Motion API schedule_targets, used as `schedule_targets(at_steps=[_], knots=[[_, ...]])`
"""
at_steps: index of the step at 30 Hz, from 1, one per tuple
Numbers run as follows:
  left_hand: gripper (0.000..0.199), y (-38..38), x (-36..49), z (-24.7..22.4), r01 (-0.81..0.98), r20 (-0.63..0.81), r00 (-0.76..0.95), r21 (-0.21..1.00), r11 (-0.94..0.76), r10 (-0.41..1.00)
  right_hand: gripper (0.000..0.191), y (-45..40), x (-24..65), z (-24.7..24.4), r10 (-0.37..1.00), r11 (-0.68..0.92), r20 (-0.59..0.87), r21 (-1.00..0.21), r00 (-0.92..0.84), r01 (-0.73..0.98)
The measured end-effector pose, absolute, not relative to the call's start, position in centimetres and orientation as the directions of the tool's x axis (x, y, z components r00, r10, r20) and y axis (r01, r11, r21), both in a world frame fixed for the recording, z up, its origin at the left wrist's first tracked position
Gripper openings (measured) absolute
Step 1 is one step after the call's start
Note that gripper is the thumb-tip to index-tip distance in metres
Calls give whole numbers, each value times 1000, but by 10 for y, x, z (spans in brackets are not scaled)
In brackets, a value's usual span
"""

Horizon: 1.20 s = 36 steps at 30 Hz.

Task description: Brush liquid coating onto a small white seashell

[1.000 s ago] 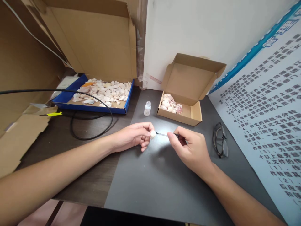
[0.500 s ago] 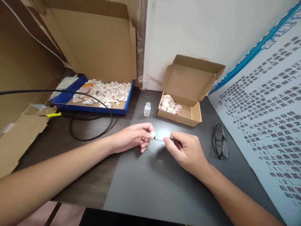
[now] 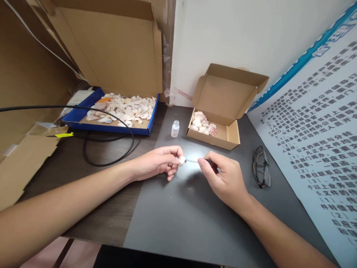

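Note:
A small white seashell (image 3: pixel 182 160) is pinched between the thumb and forefinger of my left hand (image 3: pixel 164 163), over the grey mat; the other fingers curl loosely below. My right hand (image 3: pixel 221 171) is closed on the black handle of a thin brush applicator (image 3: pixel 192 160). Its pale, clear-looking shaft points left, and the dark tip is at the shell's right side; whether it touches I cannot tell. Behind the shell stands a small uncapped glass bottle (image 3: pixel 174 130) with a white label.
A blue-edged box (image 3: pixel 119 129) full of shells stands back left, with a black cable (image 3: pixel 131 141) looping before it. A small cardboard box (image 3: pixel 214 142) with several shells is back right. Glasses (image 3: pixel 260 167) lie at right, beside a printed sheet (image 3: pixel 315 167).
My right hand has moved slightly to the right with the brush applicator, showing more of its shaft. My left hand and the shell are nearly still.

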<state>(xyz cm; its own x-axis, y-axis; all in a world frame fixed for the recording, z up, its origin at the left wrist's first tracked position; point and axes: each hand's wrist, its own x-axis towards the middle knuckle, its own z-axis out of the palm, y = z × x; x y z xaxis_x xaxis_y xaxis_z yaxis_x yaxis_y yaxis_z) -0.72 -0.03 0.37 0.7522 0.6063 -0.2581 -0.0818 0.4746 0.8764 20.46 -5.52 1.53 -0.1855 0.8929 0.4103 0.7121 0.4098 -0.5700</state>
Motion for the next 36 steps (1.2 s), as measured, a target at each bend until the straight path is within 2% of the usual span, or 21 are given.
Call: schedule_targets(at_steps=[11,15,20,28,32,36], knots=[[9,0,-7,2,-92,-262,751,867,489,607,43,-54,203,15,909,401,342,-560,-239,725],[9,0,-7,3,-92,-266,745,867,490,611,45,-53,204,15,909,383,366,-543,-200,747],[9,0,-7,2,-78,-273,754,866,494,597,37,-54,205,16,883,429,433,-583,-183,690],[8,0,-7,2,-87,-266,750,868,489,606,42,-55,203,15,889,413,415,-546,-192,729],[9,0,-6,2,-93,-269,751,861,500,603,35,-56,205,15,881,439,433,-591,-193,677],[7,0,-7,2,-87,-265,754,867,491,601,36,-55,204,14,864,446,473,-564,-171,695]])
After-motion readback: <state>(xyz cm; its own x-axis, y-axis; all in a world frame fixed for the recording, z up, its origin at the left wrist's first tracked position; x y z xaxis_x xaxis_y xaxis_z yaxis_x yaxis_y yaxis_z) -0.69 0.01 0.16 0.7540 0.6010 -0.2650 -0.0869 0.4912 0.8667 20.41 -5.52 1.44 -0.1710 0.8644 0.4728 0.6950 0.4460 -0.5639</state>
